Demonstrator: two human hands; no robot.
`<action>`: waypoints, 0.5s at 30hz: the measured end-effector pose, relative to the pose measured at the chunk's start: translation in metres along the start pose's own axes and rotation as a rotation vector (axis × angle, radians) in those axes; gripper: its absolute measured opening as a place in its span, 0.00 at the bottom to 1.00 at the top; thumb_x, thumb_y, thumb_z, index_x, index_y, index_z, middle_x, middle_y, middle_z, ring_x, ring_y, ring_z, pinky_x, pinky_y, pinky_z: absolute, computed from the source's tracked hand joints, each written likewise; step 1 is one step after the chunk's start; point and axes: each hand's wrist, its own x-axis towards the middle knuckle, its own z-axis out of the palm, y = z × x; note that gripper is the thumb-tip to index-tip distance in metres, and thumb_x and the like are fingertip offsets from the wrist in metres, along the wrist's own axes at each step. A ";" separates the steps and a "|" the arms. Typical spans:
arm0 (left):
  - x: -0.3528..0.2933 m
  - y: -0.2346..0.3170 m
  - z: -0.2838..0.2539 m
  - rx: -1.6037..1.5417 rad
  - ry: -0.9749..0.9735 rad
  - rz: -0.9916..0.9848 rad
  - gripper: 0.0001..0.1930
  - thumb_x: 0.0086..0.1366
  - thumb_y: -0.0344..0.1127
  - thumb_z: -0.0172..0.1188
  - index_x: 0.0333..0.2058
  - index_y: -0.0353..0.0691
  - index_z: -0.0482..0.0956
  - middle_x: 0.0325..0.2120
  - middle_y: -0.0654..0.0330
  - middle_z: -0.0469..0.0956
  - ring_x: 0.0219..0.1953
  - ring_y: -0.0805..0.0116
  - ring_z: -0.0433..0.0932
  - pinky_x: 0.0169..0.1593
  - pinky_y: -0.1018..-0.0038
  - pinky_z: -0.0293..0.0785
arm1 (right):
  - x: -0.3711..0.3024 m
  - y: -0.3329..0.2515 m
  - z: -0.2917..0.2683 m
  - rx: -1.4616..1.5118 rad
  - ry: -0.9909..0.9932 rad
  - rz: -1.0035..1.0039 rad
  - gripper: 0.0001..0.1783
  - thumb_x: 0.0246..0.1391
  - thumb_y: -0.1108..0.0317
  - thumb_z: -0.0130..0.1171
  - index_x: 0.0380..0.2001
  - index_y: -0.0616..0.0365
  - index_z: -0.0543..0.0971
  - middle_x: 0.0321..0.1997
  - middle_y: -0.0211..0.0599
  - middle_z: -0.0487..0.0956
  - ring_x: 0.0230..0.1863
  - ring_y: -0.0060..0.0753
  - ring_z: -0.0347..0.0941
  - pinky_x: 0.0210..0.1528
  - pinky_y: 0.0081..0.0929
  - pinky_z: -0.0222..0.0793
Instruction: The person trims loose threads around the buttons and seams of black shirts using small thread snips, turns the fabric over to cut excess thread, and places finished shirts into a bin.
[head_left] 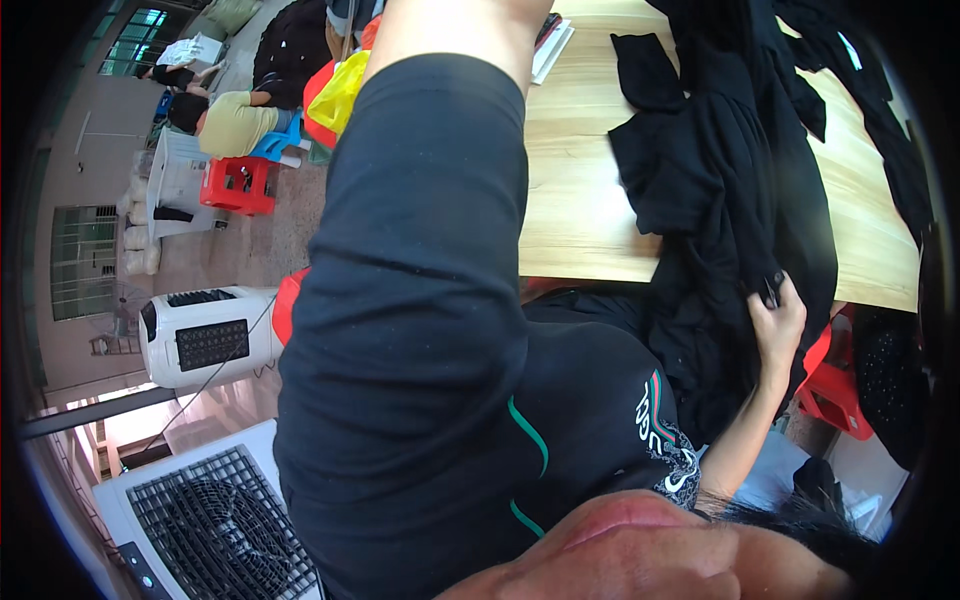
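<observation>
My right hand (776,322) is at the near edge of the wooden table, against a black garment (730,160). Its fingers are closed around a small dark metal tool (770,291), too small to name for certain. The garment lies rumpled across the tabletop, with one sleeve spread to the left, and hangs over the near edge towards my lap. My left arm (430,200), in a black short sleeve, stretches up close to the camera and leaves by the top edge. The left hand itself is out of the picture.
More black cloth (860,120) lies along the right of the wooden table (580,200). Red stools (838,400) stand under and beside it. At left are a white air cooler (210,335) and a large fan unit (215,525). Another person (235,122) sits further off, near a white table.
</observation>
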 end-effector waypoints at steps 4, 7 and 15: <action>0.003 -0.011 0.005 0.028 -0.016 -0.003 0.16 0.74 0.35 0.52 0.52 0.33 0.81 0.53 0.55 0.80 0.54 0.67 0.78 0.58 0.75 0.72 | -0.048 -0.018 -0.037 0.147 -0.106 -0.006 0.20 0.37 0.74 0.66 0.40 0.66 0.82 0.24 0.36 0.78 0.24 0.25 0.73 0.32 0.22 0.69; 0.010 -0.039 0.002 0.066 -0.027 -0.038 0.16 0.74 0.35 0.52 0.53 0.32 0.81 0.54 0.54 0.79 0.55 0.67 0.78 0.59 0.75 0.72 | -0.090 -0.020 -0.057 0.193 -0.110 -0.262 0.22 0.25 0.73 0.67 0.32 0.66 0.81 0.25 0.39 0.78 0.23 0.28 0.75 0.30 0.23 0.69; 0.068 -0.052 0.038 0.123 -0.085 -0.001 0.17 0.74 0.36 0.52 0.53 0.32 0.81 0.55 0.54 0.79 0.57 0.67 0.77 0.60 0.76 0.72 | -0.226 -0.001 -0.067 0.411 -0.135 0.270 0.19 0.26 0.71 0.70 0.29 0.65 0.82 0.22 0.31 0.78 0.22 0.21 0.75 0.28 0.22 0.66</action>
